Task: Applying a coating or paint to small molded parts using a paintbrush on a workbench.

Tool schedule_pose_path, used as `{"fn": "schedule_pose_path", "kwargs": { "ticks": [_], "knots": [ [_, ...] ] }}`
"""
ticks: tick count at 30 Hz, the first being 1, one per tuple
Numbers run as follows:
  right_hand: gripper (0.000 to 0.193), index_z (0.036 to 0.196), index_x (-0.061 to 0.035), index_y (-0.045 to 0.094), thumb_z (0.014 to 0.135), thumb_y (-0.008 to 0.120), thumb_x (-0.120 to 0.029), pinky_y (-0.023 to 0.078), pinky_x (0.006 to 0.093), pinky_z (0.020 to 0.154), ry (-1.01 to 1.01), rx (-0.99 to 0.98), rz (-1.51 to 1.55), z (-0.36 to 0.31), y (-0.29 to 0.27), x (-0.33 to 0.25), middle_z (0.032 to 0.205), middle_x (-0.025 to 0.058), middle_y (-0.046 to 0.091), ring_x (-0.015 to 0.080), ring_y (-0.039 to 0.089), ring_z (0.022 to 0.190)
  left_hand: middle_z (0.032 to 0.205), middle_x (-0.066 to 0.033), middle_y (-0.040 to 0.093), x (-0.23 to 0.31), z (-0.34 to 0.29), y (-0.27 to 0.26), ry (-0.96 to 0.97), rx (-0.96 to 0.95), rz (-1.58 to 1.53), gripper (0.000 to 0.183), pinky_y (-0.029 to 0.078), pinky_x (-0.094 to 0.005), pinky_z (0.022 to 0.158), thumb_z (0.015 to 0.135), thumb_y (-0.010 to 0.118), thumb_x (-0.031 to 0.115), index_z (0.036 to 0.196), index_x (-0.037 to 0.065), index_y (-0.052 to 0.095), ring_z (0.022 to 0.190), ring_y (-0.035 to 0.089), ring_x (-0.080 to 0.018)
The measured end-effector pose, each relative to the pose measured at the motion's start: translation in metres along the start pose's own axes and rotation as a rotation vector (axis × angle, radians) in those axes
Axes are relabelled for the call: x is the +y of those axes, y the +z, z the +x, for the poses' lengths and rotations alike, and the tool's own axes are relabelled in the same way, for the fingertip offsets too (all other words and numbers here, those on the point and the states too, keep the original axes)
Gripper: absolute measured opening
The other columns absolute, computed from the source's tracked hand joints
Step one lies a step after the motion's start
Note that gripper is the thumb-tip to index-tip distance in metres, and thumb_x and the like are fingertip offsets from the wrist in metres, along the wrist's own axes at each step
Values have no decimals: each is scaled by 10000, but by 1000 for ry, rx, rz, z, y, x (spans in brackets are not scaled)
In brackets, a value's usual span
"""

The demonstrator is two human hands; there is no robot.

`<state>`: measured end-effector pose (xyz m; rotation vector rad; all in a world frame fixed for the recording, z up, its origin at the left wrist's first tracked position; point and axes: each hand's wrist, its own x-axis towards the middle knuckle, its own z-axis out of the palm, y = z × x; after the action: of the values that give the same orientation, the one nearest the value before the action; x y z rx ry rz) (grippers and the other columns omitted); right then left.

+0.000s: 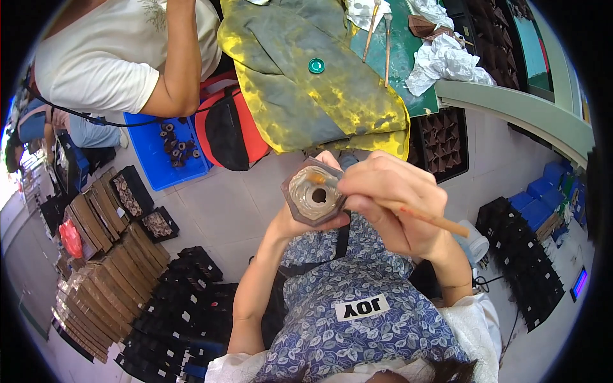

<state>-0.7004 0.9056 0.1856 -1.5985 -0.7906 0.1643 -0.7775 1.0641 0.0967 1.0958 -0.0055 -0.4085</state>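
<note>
My left hand [295, 223] is wrapped around a brown, many-sided hollow piece [288, 193], its open end tilted up toward me. Inside it the wall looks pale and glossy, and a dark round hole shows at the bottom. In my right hand [403, 195] is a thin paintbrush [440, 221], gripped between the fingers. The brush's tip reaches into the piece, against the inner wall near its upper side. My fingers cover part of the brush's shaft.
Ahead lies a yellow-and-grey stained cloth [281, 57] with a small green cap [316, 66]. Brushes [387, 51] and crumpled paper [447, 64] rest on a green table. Left are a person [121, 57], a red-black seat [233, 127] and a blue tray [150, 166]. Black crates [523, 268] stand right.
</note>
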Motion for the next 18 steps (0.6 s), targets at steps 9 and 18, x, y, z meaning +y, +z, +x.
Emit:
{"fn": "schedule_pose_path", "kwargs": {
  "ticks": [9,18],
  "knots": [
    [155,878,61,592,778,656,-41,482,317,537,-6,26,-128,-4,0,-4,737,150,613,253,600,617,914,9,475,5,1,3,-43,-29,123,546,410,-244,760,562,811,124,1013,69,507,866,476,-95],
    [165,874,43,602,726,664,7,489,314,523,-7,0,-74,-10,3,-16,740,137,620,243,599,606,961,-4,477,-3,2,-2,-31,-111,74,564,404,-253,774,563,815,89,1025,51,494,884,461,-91]
  ]
}}
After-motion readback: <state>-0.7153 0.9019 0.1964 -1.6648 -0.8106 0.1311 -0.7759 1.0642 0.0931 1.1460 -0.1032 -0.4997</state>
